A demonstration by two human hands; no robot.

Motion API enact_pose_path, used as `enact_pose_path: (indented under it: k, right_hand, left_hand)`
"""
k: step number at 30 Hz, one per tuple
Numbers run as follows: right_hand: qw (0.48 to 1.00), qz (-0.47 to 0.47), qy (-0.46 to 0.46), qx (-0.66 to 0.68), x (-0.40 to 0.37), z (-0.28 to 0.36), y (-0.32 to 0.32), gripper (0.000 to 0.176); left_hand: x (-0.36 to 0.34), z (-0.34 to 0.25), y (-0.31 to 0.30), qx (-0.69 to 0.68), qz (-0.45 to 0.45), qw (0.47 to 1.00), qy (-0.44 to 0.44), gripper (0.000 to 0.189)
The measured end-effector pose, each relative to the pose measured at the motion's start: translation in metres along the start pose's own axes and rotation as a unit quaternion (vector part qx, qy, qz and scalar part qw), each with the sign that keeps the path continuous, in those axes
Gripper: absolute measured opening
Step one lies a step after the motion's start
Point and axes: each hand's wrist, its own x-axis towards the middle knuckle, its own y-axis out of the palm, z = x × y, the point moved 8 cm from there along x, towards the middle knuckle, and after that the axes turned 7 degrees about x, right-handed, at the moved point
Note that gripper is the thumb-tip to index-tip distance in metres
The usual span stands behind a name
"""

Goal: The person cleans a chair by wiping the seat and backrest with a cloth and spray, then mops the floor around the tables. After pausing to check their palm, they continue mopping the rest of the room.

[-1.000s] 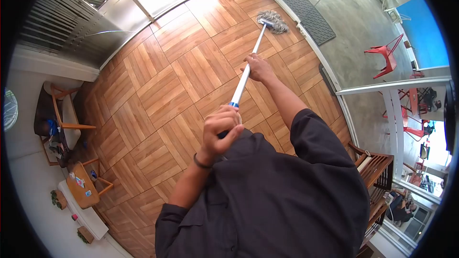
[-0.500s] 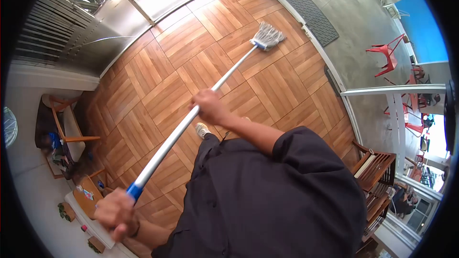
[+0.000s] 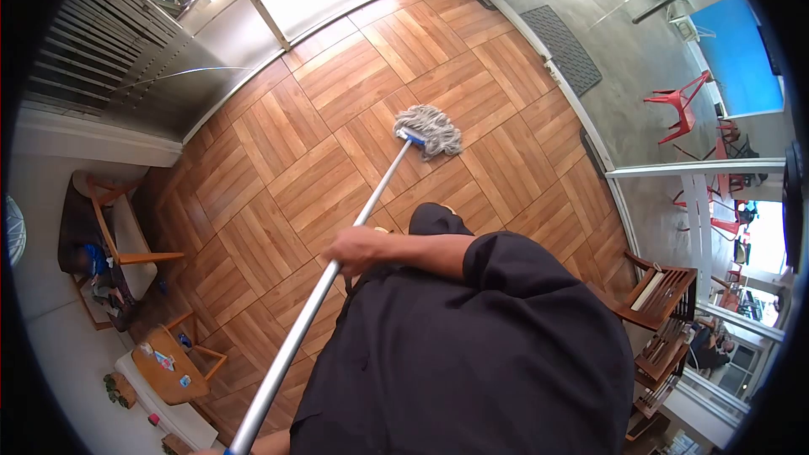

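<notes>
A mop with a long silver handle (image 3: 295, 337) runs from the bottom edge up to its grey string head (image 3: 434, 128). The head lies spread on the wood-patterned floor, joined by a blue and white clamp. My right hand (image 3: 358, 251) is closed around the middle of the handle. At the bottom edge, my left hand (image 3: 205, 452) is at the handle's blue upper end, mostly cut off by the frame; a strip of my forearm shows beside it.
A wooden chair (image 3: 126, 227) with things on it and a small wooden table (image 3: 168, 366) stand at left. Slatted wooden furniture (image 3: 661, 299) is at right. A floor track (image 3: 552, 72) borders a grey area with a dark mat (image 3: 563, 49) and a red chair (image 3: 678, 105).
The mop head has come nearer my feet and slightly left, its strings spreading out. My right hand has moved down, and my left hand has dropped mostly out of frame.
</notes>
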Motion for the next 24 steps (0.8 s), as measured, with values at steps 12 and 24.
enact_pose_path:
  k: [12, 24]
  right_hand:
    - [0.806, -0.344, 0.404, -0.263, -0.103, -0.264, -0.299, 0.027]
    - [0.771, -0.453, 0.412, -0.175, -0.083, -0.337, -0.416, 0.044]
  left_hand:
    - [0.023, 0.433, -0.111, 0.369, 0.122, 0.884, -0.261, 0.020]
    - [0.108, 0.574, -0.191, 0.365, 0.184, 0.878, -0.249, 0.014]
